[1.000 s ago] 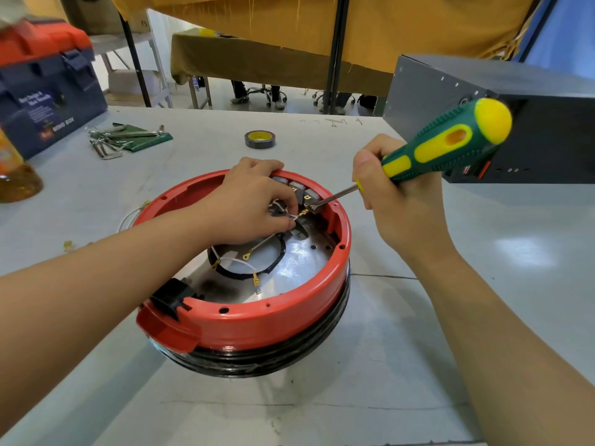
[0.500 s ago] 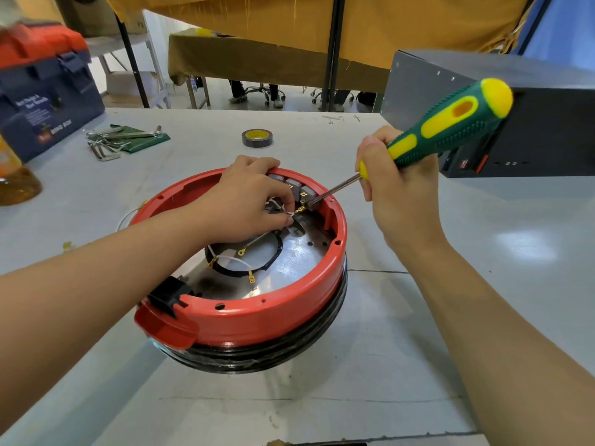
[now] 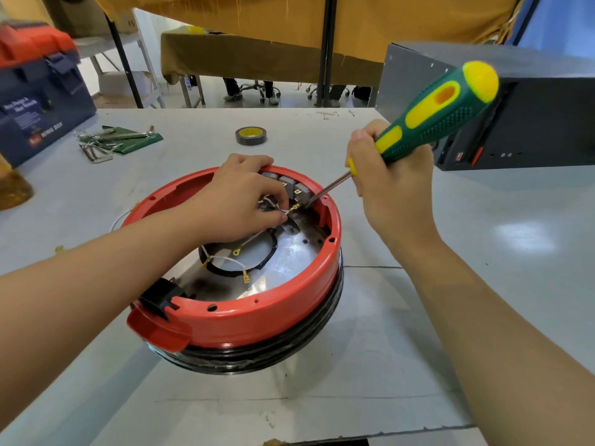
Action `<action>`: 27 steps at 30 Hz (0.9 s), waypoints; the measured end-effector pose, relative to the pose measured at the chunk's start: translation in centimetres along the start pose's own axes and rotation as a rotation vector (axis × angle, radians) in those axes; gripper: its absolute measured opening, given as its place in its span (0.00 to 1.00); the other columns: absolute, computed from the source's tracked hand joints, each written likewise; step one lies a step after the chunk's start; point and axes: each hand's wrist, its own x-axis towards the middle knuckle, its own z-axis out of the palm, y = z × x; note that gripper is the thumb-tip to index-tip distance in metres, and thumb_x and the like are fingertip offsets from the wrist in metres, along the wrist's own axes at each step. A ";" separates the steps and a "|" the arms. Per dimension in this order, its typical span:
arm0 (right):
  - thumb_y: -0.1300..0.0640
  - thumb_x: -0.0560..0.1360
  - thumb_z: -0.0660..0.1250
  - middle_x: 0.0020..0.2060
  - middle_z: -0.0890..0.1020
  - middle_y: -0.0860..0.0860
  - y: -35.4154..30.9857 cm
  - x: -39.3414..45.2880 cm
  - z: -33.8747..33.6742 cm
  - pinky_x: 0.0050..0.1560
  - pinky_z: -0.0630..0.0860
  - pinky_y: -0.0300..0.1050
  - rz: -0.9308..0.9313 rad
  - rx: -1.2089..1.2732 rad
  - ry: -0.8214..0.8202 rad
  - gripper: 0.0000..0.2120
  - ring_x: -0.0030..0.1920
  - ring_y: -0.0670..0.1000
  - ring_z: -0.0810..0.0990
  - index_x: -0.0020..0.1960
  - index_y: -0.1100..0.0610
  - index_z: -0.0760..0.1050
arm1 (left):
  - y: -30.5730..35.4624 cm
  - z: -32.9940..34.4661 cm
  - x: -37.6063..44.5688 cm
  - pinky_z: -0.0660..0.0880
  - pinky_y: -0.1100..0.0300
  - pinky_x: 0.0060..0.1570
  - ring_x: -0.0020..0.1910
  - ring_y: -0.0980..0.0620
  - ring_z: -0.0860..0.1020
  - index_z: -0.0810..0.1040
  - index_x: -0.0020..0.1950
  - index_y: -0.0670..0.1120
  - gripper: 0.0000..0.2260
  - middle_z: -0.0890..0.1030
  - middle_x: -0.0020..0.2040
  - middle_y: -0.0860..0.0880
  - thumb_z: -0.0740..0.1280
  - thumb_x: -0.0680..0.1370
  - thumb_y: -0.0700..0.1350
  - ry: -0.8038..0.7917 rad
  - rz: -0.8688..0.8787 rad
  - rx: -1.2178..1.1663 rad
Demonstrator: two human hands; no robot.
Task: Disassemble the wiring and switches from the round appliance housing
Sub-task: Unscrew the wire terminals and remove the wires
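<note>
A round red housing sits open side up on a grey table. Inside it, at its far wall, the left hand pinches a white wire taut, likely to expose its brass connector. The right hand grips a screwdriver (green and yellow handle), tip against the grey switches, apparently to pry the connector free.
</note>
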 end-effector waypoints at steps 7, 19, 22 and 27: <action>0.62 0.76 0.61 0.24 0.69 0.43 0.0 -0.2 0.0 0.33 0.66 0.35 -0.061 -0.026 -0.035 0.16 0.26 0.44 0.69 0.30 0.51 0.67 | 0.1 0.0 0.0 0.57 0.48 0.69 0.72 0.42 0.56 0.80 0.49 0.57 0.06 0.62 0.74 0.44 0.68 0.74 0.54 0.000 -0.005 0.003; 0.59 0.74 0.60 0.25 0.68 0.49 0.0 0.0 0.2 0.32 0.65 0.37 0.054 0.027 0.005 0.14 0.28 0.48 0.67 0.30 0.58 0.67 | 0.1 0.1 -0.1 0.58 0.47 0.69 0.72 0.41 0.57 0.80 0.49 0.57 0.05 0.62 0.74 0.43 0.69 0.74 0.53 0.004 0.001 0.002; 0.58 0.74 0.60 0.25 0.68 0.51 0.0 0.1 0.2 0.32 0.65 0.39 0.073 0.035 0.014 0.14 0.28 0.48 0.66 0.30 0.58 0.66 | 0.1 0.1 -0.1 0.58 0.48 0.69 0.72 0.41 0.57 0.80 0.49 0.57 0.05 0.62 0.74 0.43 0.69 0.74 0.52 0.009 0.000 0.004; 0.57 0.73 0.60 0.25 0.67 0.55 0.2 0.3 0.3 0.31 0.64 0.40 0.096 0.037 0.044 0.15 0.27 0.50 0.65 0.31 0.64 0.67 | 0.2 0.1 -0.1 0.57 0.48 0.69 0.72 0.41 0.57 0.80 0.50 0.57 0.05 0.62 0.74 0.43 0.68 0.74 0.52 0.006 -0.003 0.009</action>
